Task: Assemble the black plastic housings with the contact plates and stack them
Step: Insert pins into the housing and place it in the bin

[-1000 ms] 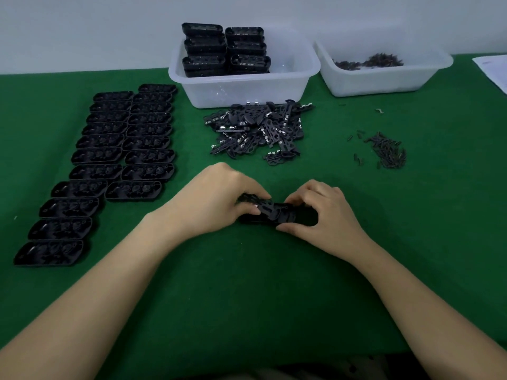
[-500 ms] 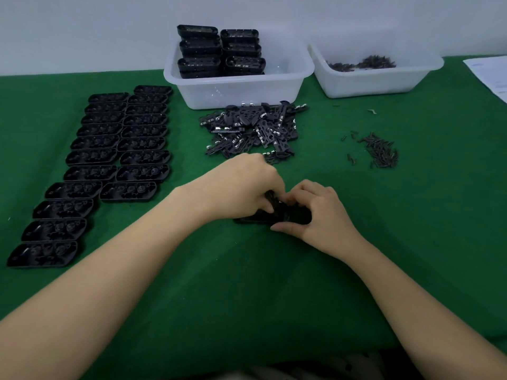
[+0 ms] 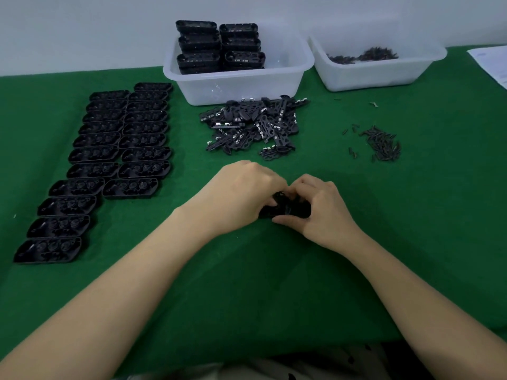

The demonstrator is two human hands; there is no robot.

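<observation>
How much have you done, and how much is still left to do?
Done: stacked housings fill part of the left tub. In hand: both hands, left hand and right hand, hold one housing on the green cloth. Left: two rows of open housings and a pile of contact plates.

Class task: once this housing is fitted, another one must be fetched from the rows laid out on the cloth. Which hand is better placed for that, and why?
The left hand, probably. The rows of housings lie on its side, and the right hand would have to cross over it. Both hands now grip the housing being fitted.
</observation>
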